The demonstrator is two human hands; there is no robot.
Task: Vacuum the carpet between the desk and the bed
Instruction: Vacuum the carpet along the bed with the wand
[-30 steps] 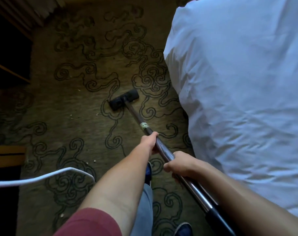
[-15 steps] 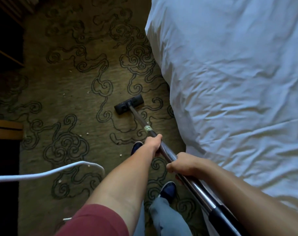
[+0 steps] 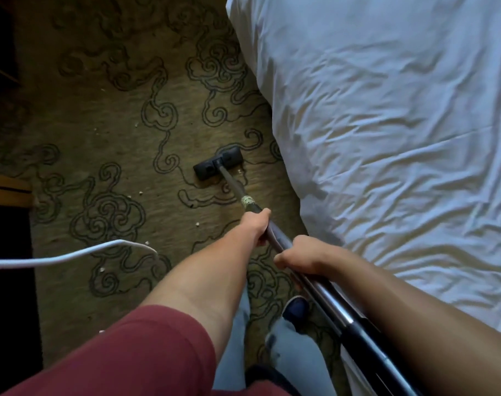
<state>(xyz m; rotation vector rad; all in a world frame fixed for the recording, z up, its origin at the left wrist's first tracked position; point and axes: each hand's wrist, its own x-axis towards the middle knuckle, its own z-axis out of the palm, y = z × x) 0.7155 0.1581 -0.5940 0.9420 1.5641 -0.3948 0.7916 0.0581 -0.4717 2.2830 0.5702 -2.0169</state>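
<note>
A black vacuum head (image 3: 218,166) rests flat on the olive carpet (image 3: 106,132) patterned with dark swirls, close to the bed's edge. A metal wand (image 3: 315,281) runs from the head back toward me. My left hand (image 3: 258,224) grips the wand farther down, just behind a pale taped band. Behind it, my right hand (image 3: 300,257) is closed around the wand nearer my body. The bed (image 3: 386,132), covered in a rumpled white duvet, fills the right side. Small white crumbs (image 3: 197,224) lie scattered on the carpet left of the head.
A white cord (image 3: 72,254) arcs in from the left edge over the carpet. Dark wooden furniture (image 3: 6,190) stands along the left side. My legs and one blue shoe (image 3: 296,307) are just below my hands.
The vacuum head has been drawn back toward me and nearer the bed's edge. The view has shifted so the bed fills more of the frame. Both hands keep their grip.
</note>
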